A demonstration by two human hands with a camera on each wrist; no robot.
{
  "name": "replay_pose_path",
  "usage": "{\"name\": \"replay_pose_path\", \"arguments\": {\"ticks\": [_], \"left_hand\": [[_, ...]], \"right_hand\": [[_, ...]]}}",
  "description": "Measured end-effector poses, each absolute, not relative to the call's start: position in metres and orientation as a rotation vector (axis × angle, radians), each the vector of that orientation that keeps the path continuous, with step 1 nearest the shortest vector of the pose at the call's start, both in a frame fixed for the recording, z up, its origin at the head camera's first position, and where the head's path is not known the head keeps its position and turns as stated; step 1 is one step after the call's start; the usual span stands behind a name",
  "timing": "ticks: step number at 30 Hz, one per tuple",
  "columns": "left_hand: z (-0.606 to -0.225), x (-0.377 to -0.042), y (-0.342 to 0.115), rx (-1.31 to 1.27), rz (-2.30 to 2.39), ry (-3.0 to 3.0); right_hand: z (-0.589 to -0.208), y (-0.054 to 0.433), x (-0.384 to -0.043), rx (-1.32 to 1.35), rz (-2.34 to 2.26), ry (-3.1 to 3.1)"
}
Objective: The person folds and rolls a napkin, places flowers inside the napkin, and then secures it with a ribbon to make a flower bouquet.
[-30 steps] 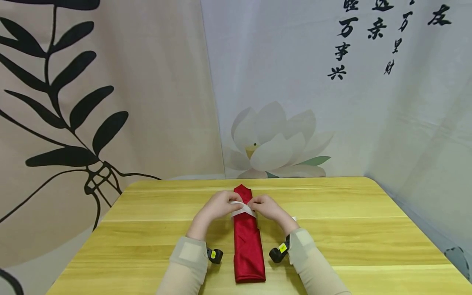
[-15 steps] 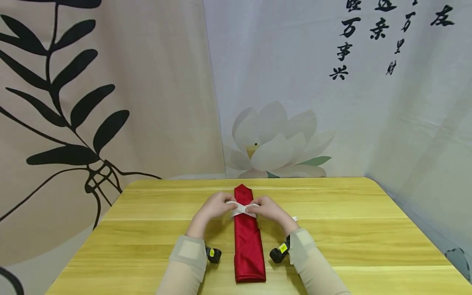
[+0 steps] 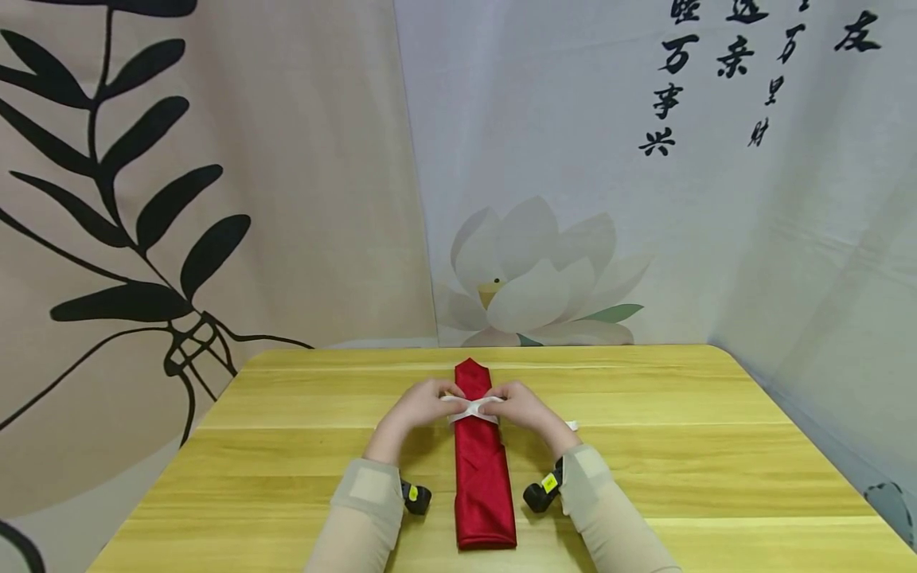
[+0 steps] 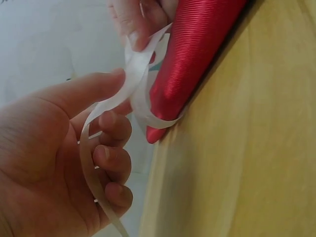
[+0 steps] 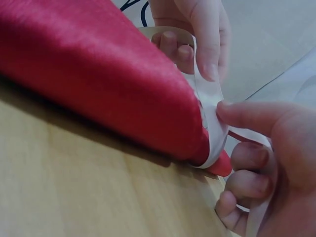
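Note:
A folded red satin cloth, long and narrow with a pointed far end, lies lengthwise on the wooden table. Around it near the far end runs a white ribbon, its two ends crossed on top. My left hand pinches one end between thumb and fingers; in the left wrist view the tail trails down across the palm. On the other side, my right hand pinches the other end, with its tail hanging past the curled fingers. The exact crossing is partly covered by the fingertips.
The yellow wooden table extends on both sides of the cloth. A small white scrap shows beside the right wrist. Printed curtains hang behind the table. A black wrist camera sits inside the right forearm.
The fingers have shifted their hold on the ribbon ends. The right fingers moved onto the crossing, and the left thumb came closer to it. The red cloth has stayed in place.

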State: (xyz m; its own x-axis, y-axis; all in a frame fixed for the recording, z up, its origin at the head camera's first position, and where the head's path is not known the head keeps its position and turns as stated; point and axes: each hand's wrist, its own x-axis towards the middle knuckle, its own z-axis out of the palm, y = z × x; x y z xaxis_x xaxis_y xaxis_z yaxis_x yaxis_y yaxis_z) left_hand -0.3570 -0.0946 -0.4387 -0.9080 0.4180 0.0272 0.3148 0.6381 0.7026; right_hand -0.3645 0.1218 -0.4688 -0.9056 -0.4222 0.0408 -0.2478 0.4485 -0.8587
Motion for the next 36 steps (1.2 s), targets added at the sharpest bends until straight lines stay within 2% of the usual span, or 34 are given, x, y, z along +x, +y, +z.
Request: {"name": "replay_pose_path", "arguments": {"ticks": [12, 36], "left_hand": [[-0.45, -0.361, -0.092, 0.57, 1.148, 2.704], [-0.456, -0.361, -0.09, 0.479, 1.214, 2.637]], "right_hand": [[-0.467, 0.124, -0.366, -0.565, -1.424, 2.531], [-0.465, 0.159, -0.373, -0.508, -1.411, 2.598]]}}
